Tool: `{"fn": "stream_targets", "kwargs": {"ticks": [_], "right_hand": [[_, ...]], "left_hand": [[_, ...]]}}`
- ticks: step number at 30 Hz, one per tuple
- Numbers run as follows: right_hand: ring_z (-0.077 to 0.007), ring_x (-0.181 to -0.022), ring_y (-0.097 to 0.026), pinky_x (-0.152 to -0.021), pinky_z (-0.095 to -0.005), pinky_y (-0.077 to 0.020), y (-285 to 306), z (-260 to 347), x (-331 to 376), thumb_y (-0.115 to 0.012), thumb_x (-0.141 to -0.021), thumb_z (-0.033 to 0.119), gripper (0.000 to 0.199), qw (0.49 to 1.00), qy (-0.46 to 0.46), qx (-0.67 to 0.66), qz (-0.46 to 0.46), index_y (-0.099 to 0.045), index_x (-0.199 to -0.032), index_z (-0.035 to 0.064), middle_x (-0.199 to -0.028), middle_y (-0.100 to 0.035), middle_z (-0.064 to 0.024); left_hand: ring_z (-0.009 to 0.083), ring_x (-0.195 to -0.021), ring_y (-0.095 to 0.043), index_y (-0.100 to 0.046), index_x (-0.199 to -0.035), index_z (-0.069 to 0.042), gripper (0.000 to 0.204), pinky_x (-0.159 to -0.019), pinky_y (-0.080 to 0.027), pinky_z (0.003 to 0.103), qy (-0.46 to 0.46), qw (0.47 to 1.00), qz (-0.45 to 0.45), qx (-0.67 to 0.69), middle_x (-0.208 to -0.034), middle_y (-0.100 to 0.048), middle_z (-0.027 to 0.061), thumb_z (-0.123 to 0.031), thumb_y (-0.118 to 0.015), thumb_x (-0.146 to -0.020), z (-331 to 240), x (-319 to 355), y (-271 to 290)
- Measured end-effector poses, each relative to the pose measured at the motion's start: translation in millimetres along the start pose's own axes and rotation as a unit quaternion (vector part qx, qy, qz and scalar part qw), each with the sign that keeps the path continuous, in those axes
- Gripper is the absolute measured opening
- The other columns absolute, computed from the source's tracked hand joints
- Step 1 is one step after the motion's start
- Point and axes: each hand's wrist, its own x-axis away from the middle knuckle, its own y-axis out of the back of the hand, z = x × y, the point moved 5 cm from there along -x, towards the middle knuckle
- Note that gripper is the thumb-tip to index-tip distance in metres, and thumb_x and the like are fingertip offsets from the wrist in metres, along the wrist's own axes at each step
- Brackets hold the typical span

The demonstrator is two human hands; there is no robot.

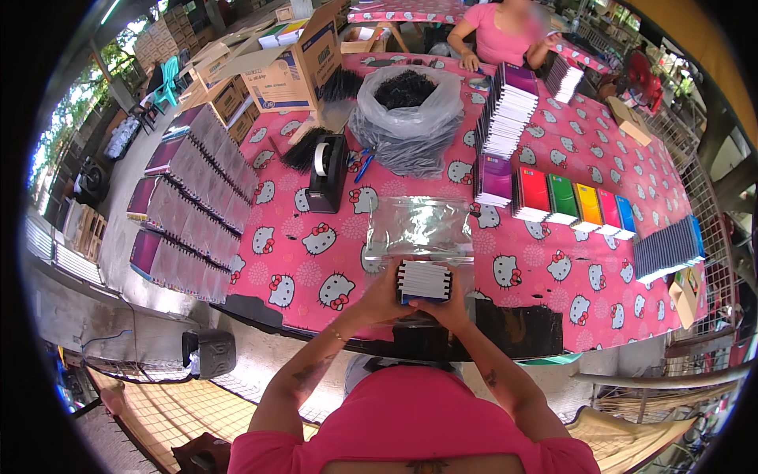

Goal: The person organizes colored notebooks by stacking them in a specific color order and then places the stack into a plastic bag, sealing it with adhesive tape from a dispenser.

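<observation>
Both hands: your left hand (384, 294) and right hand (452, 304) are closed around one small stack (425, 280) of notebooks, fingers curled at either end, spines facing you.
Stack place: at the near edge of the table (316, 237), just in front of you, touching the near end of the clear bag (419, 227).
Bag: lies flat on the pink cloth; whether its mouth is open, you cannot tell from here.
Done, by my reading: several wrapped packs (193, 201) lie in rows on the far left, so a good share of sets looks finished.
In hand: this stack looks gathered and squared but is not yet inside the bag.
Left: plenty. A tall pile (505, 110) stands far right of centre, coloured notebooks (572, 201) are fanned out to the right, and another row (667, 249) sits at the right edge.
Nearby: the tape dispenser (326, 174) stands left of the bag, a sack (407, 118) of dark material behind it.
Other person: someone in pink (501, 35) works at the far side of the table.
</observation>
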Motion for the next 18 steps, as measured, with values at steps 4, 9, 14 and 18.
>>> {"fn": "stream_targets", "kwargs": {"ticks": [4,9,14,18], "right_hand": [[-0.0221,-0.108,-0.060,-0.093,-0.0365,-0.0509,4,-5,-1,-0.093,-0.063,0.012,0.087,0.999,0.013,-0.039,-0.003,-0.040,-0.132,0.0035,-0.118,-0.058,-0.0129],[-0.0221,-0.111,-0.059,-0.094,-0.0368,-0.0505,11,-12,-2,-0.089,-0.066,0.010,0.091,1.000,0.022,0.005,0.009,-0.035,-0.140,0.0038,-0.120,-0.056,-0.0139],[-0.0217,-0.110,-0.059,-0.096,-0.0344,-0.0489,24,4,-5,-0.084,-0.076,0.014,0.082,0.999,-0.005,-0.001,-0.035,-0.036,-0.142,0.0031,-0.121,-0.056,-0.0117],[-0.0202,-0.111,-0.060,-0.097,-0.0321,-0.0477,64,-14,-5,-0.075,-0.087,0.028,0.062,0.954,-0.254,-0.159,-0.025,-0.048,-0.135,-0.0012,-0.113,-0.061,-0.0079]], "left_hand": [[0.0423,-0.141,-0.034,-0.024,-0.148,0.008,0.105,-0.114,-0.031,0.050,-0.116,0.904,-0.084,-0.404,-0.149,-0.036,0.0294,-0.051,-0.075,-0.078,-94,1,0],[0.0453,-0.135,-0.040,-0.036,-0.141,0.011,0.107,-0.108,-0.036,0.050,-0.139,0.827,-0.028,-0.545,-0.144,-0.042,0.0311,-0.070,-0.063,-0.076,-92,-13,-37],[0.0404,-0.113,-0.058,-0.053,-0.122,0.009,0.086,-0.097,-0.045,0.048,-0.029,0.889,-0.052,-0.454,-0.123,-0.058,0.0267,-0.065,-0.067,-0.079,-74,-32,-2],[0.0407,-0.099,-0.066,-0.060,-0.110,0.010,0.081,-0.088,-0.050,0.049,0.153,0.934,-0.321,-0.043,-0.101,-0.067,0.0263,-0.067,-0.064,-0.083,-32,-30,23]]}}
